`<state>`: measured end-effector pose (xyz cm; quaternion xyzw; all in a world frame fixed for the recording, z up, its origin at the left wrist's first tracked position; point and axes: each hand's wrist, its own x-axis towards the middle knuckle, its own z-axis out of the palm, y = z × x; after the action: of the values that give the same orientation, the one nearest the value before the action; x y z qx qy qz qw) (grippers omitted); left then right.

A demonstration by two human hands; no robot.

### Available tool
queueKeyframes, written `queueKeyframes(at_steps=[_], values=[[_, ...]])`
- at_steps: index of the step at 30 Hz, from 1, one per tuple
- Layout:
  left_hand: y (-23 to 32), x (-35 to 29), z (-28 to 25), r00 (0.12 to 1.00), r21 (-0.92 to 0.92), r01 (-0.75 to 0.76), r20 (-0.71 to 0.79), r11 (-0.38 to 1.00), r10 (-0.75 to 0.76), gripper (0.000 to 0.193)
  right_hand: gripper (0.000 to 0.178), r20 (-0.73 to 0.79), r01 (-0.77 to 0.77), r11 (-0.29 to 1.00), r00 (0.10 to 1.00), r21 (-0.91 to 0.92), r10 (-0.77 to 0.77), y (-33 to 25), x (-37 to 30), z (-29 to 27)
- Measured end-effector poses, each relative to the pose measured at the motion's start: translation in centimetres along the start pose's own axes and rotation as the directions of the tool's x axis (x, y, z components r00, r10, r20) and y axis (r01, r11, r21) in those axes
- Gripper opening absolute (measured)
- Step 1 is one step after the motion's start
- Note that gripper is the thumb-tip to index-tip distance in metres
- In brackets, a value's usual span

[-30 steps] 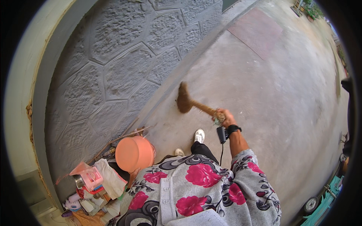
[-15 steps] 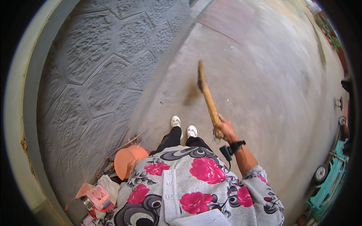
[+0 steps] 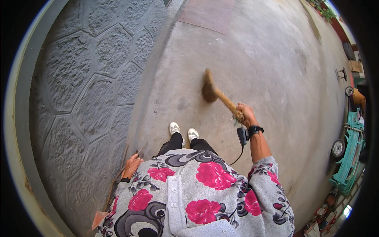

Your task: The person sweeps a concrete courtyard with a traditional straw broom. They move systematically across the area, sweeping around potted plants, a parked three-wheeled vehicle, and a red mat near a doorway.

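Observation:
In my right hand (image 3: 246, 113) is a short hand broom (image 3: 223, 98), gripped near the end of its pale handle. Its brown bristle head, smeared by motion, is over the concrete floor ahead of my feet. A small black box on a cable and a dark band (image 3: 256, 130) are on my right wrist. Low at my left side hangs my left hand (image 3: 132, 165), its fingers loosely bent and nothing visible in them. A thin stick (image 3: 141, 150) shows just beyond its fingertips.
A grey stone-patterned wall (image 3: 90, 83) runs along my left. My white shoes (image 3: 174, 128) stand on the concrete. At the right is a turquoise cart frame (image 3: 351, 150) with a wheel (image 3: 338, 148). A reddish flat patch (image 3: 209, 14) lies far ahead. An orange corner (image 3: 98, 218) shows lower left.
The broom has swung from nearly upright to a slant, my right hand moving up and right. My left hand has come further into view. The orange basin at lower left is no longer visible.

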<state>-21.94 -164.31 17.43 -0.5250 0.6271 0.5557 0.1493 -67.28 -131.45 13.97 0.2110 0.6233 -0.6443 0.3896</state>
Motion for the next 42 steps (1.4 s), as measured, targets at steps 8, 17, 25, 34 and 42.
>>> queueKeyframes(at_steps=[8, 17, 25, 34, 42], values=[[-1.3, 0.2, -1.3, 0.985, 0.41, -0.169, 0.043, 0.896, 0.166, 0.041, 0.049, -0.064, 0.067, 0.998, 0.996, 0.01, -0.067, 2.6, -4.9, -6.5], [-6.3, 6.3, -0.9, 0.989, 0.336, -0.148, 0.072, 0.93, 0.131, 0.044, 0.022, -0.28, 0.027, 0.917, 0.955, 0.399, 0.094, 15.5, -20.2, -12.4], [-1.0, 7.3, -0.1, 0.991, 0.096, -0.061, 0.123, 0.994, 0.049, 0.043, 0.007, -0.211, -0.104, 0.628, 0.889, 0.772, 0.407, 19.0, -19.6, -10.9], [-2.8, 8.1, -2.8, 0.963, 0.38, -0.269, 0.137, 0.885, 0.234, 0.044, 0.019, -0.159, 0.017, 0.519, 0.96, 0.854, 0.23, 9.5, -8.9, -3.4], [10.7, 8.9, -0.4, 0.904, 0.568, -0.421, 0.325, 0.707, 0.278, 0.044, 0.016, -0.117, 0.112, 0.413, 0.993, 0.904, -0.013, 1.5, -6.6, -2.7]])
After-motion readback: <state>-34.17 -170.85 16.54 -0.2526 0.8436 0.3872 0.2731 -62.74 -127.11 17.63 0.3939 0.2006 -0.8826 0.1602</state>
